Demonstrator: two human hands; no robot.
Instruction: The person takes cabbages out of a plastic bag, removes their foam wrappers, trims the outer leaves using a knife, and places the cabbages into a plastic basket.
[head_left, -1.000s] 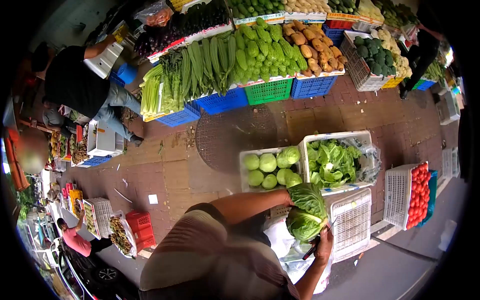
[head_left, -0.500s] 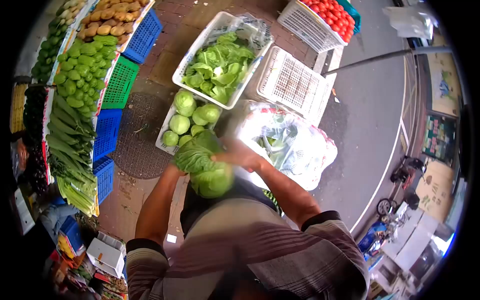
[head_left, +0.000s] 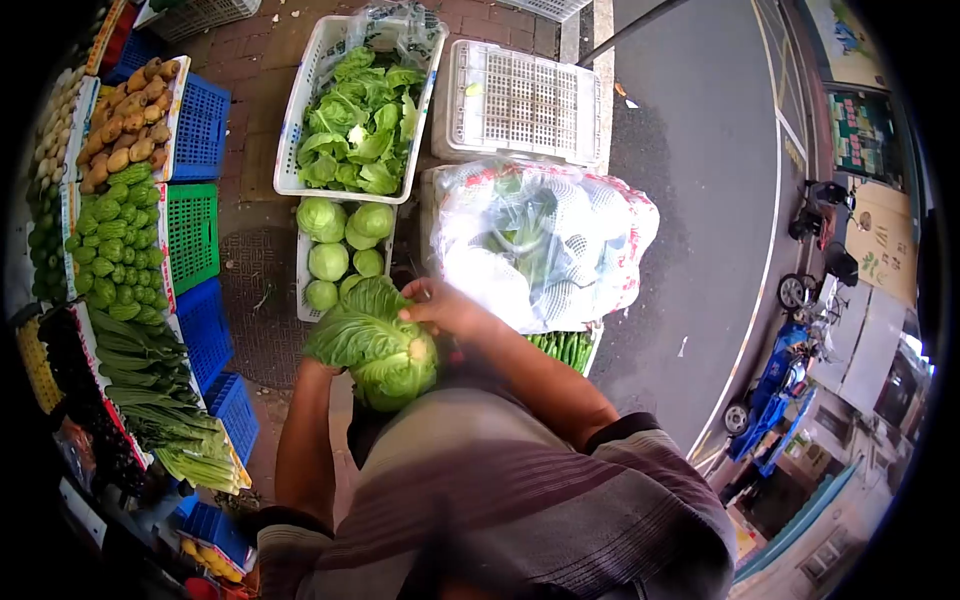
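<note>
Our left hand [head_left: 327, 367] and right hand [head_left: 440, 305] clasp one cabbage [head_left: 390, 355]; we count one leaf-filled crate [head_left: 428, 105] at twelve o'clock, one mesh-topped crate [head_left: 525, 100] at one o'clock.

"Your left hand [head_left: 323, 367] is partly hidden, isn't it?"
"Yes, your cabbage [head_left: 388, 350] covers its fingertips."
"And that reddish speck [head_left: 456, 356] below your right hand [head_left: 440, 305]?"
"Too small and blurred for you to identify."

brick pavement [head_left: 505, 27], dark manhole cover [head_left: 258, 325], grey road [head_left: 690, 220] with white line [head_left: 776, 170], beige panel [head_left: 880, 225] beyond.
</note>
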